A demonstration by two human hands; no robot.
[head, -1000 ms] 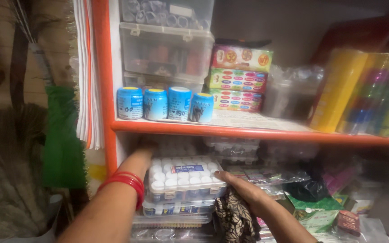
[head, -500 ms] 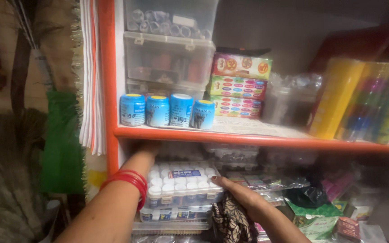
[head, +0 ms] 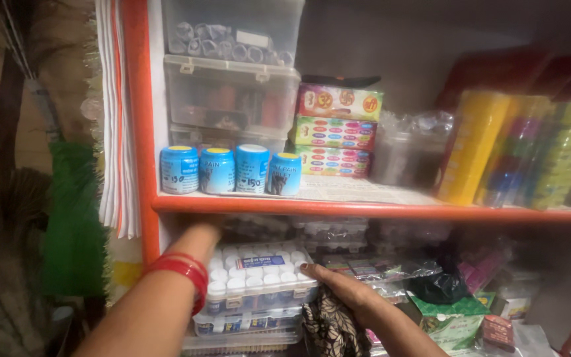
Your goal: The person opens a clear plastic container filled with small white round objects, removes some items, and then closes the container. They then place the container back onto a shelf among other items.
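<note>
Head view: orange shelving unit [head: 365, 210] with your two hands at its lower bay. Largest is the unit itself, its orange upright and shelf edge framing the bay from the left and above. On the upper shelf stand stacked clear lidded bins [head: 231, 92], a pile of printed cartons [head: 336, 132], and four blue round tubs [head: 230, 170] in a row at the front edge. In the lower bay sits the clear box of white-capped bottles [head: 259, 281], resting on other flat clear boxes. Your left hand [head: 201, 233], wrist ringed with red bangles [head: 181, 274], reaches in past the box's far left corner; its fingers are hidden behind the box, so their spread cannot be told. Your right hand [head: 338, 285] lies flat, fingers extended and close together, fingertips touching the box's right side. By judgement, the box is bracketed on both sides but sits fully in the stack, not lifted. Room is tight: upright close on the left, shelf edge just overhead, packets [head: 391, 270] crowding the right; only the front is open.
</note>
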